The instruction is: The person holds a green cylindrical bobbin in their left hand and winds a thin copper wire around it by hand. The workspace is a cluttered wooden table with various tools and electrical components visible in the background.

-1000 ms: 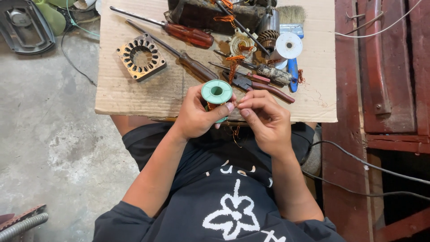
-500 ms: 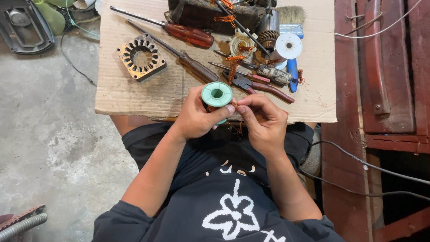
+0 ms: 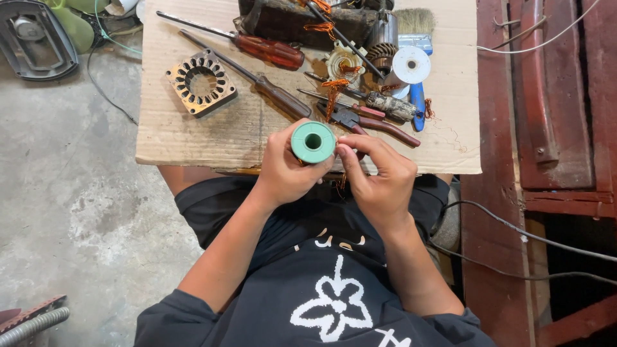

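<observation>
green spool [image 3: 313, 142] in left hand [image 3: 287, 170], right hand [image 3: 379, 183] touching

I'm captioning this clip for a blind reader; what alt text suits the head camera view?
Seen from above, a person's left hand holds a green spool while the right hand pinches beside it, over a cardboard sheet bearing screwdrivers, pliers, a metal stator ring and a white spool.

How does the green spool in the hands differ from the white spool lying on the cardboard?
The green spool is gripped in the left hand, with the right hand touching its edge; the white spool lies untouched among the tools. The green spool sits at the cardboard sheet's near edge, the white spool farther back by the brush. Both are round, with a dark centre hole facing the camera.
</observation>
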